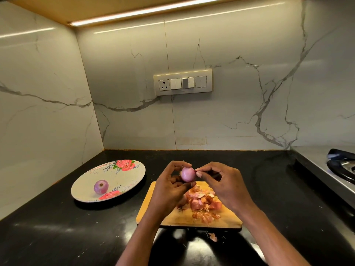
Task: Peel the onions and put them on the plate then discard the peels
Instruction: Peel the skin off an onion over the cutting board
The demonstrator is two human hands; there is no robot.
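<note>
My left hand (169,187) holds a small pink onion (188,174) between thumb and fingers above the far end of a wooden cutting board (165,217). My right hand (221,183) pinches at the onion's right side with thumb and forefinger. A heap of orange-pink peels (203,204) lies on the board under the hands. A second, peeled purple onion (101,187) sits on the flowered plate (123,175) to the left of the board.
The black counter (57,227) ends at marble walls behind and to the left. A loose peel (213,237) lies on the counter in front of the board. A steel gas stove (336,169) stands at the right. A switch panel (182,82) is on the back wall.
</note>
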